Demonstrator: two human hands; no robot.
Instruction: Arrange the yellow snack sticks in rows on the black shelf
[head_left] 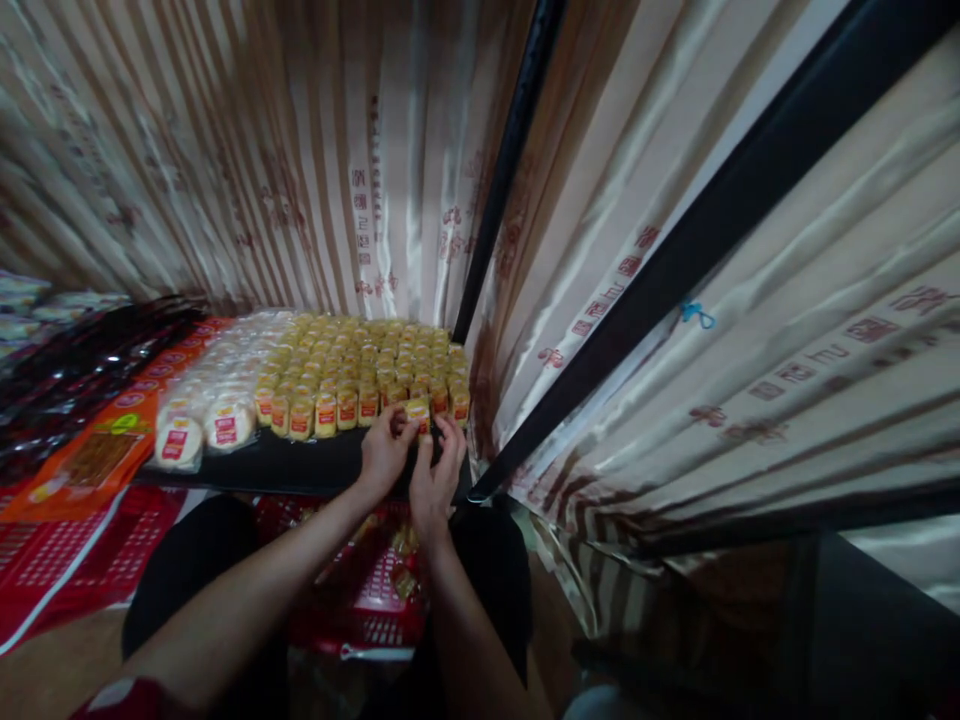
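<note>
**Yellow packet (pixel 418 409) at the fingertips**

Between the knees sits a red basket (pixel 373 593). Beyond it, the left hand (pixel 385 450) pinches the packet; the right hand (pixel 439 470) curls beside it, its grip unclear to me. Packet rows (pixel 337 370) stand just behind, then a curtain (pixel 412 190).

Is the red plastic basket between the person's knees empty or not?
Not empty: in the red basket a few yellowish packets show. How full it is, I cannot tell; the left forearm covers part.
</note>
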